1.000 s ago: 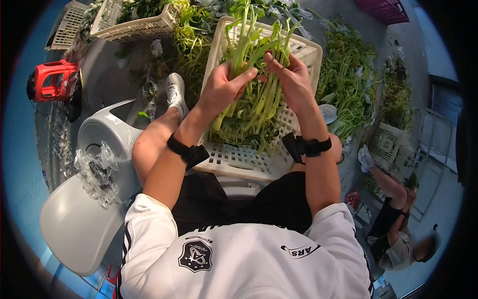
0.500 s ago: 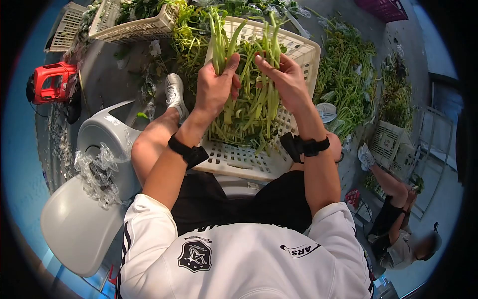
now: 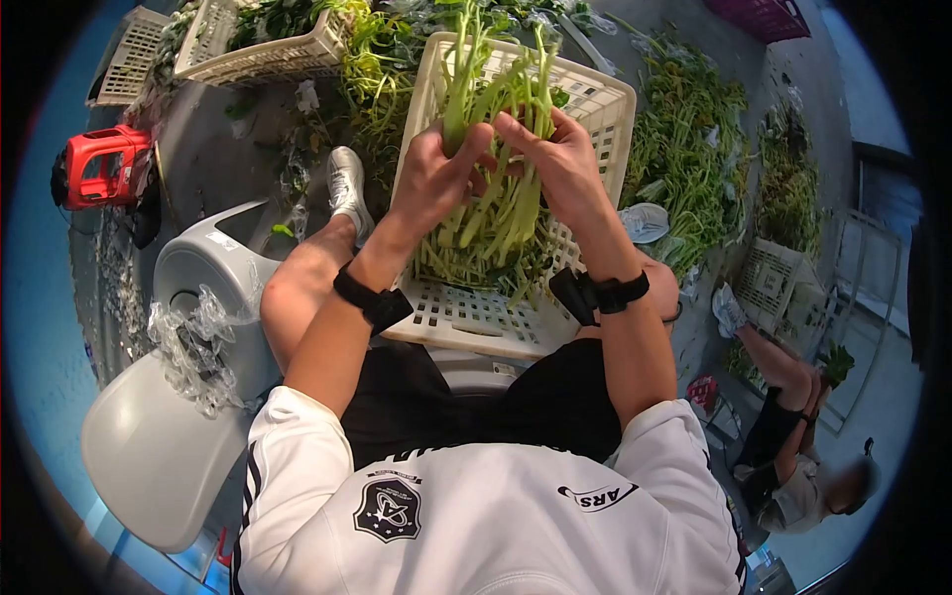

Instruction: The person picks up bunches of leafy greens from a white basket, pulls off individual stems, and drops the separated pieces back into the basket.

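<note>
Both of my hands are closed round long pale-green leafy vegetable stalks (image 3: pixel 501 84) held upright above a cream plastic crate (image 3: pixel 466 327). My left hand (image 3: pixel 441 174) grips the left side of the bunch, its thumb pointing toward the other hand. From the right, my right hand (image 3: pixel 560 164) holds the bunch with thumb and fingers. The two hands nearly meet at its middle. Below them, more cut stalks (image 3: pixel 476 263) lie in the crate, which rests at a tilt between my knees. Some fingertips are hidden behind the stalks.
Heaps of greens (image 3: pixel 684 149) cover the floor to the right. Another crate of greens (image 3: pixel 268 59) stands at the upper left. A grey plastic chair (image 3: pixel 149 446) with clear plastic wrap (image 3: pixel 198 347) is at my left, near a red device (image 3: pixel 109 164). A co-worker (image 3: pixel 793 476) sits at the right.
My hands have come closer together, bringing the two separate bunches of stalks into one. My right hand moved slightly left. The co-worker's held greens rose a little.
</note>
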Demonstrator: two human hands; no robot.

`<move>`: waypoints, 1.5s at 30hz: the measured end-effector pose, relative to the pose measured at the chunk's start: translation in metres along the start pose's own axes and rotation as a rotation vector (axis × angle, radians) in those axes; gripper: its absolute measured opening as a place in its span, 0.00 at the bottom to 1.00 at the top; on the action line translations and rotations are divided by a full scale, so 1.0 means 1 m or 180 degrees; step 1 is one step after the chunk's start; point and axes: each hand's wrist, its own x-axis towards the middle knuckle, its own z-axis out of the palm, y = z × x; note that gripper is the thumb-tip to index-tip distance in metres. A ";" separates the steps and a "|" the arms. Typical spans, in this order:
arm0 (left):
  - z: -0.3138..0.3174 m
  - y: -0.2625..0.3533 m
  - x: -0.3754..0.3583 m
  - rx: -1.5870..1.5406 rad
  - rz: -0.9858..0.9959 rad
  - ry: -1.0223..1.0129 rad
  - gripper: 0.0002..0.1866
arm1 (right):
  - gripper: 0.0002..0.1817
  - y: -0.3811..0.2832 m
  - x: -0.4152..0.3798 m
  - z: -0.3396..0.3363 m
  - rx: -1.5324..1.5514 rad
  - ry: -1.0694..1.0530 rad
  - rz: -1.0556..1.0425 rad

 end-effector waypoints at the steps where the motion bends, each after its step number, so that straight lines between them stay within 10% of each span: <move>1: -0.003 -0.003 0.000 0.0039 0.0143 -0.0118 0.25 | 0.17 0.002 0.002 -0.002 0.0095 0.0065 -0.0034; 21: 0.010 -0.006 -0.003 -0.0145 -0.0364 -0.0611 0.24 | 0.13 -0.002 0.002 -0.006 -0.0579 0.0141 -0.0106; 27: 0.014 -0.011 -0.004 0.0015 -0.0193 -0.0510 0.24 | 0.15 0.014 0.011 -0.007 -0.0652 0.0173 -0.1171; 41: 0.014 -0.001 -0.005 -0.0299 -0.0510 -0.1034 0.16 | 0.16 0.001 0.005 -0.010 -0.0944 0.0258 -0.0610; 45: 0.014 0.001 -0.004 -0.0017 -0.0487 -0.0259 0.18 | 0.17 0.003 0.009 -0.016 -0.0504 0.0258 0.0036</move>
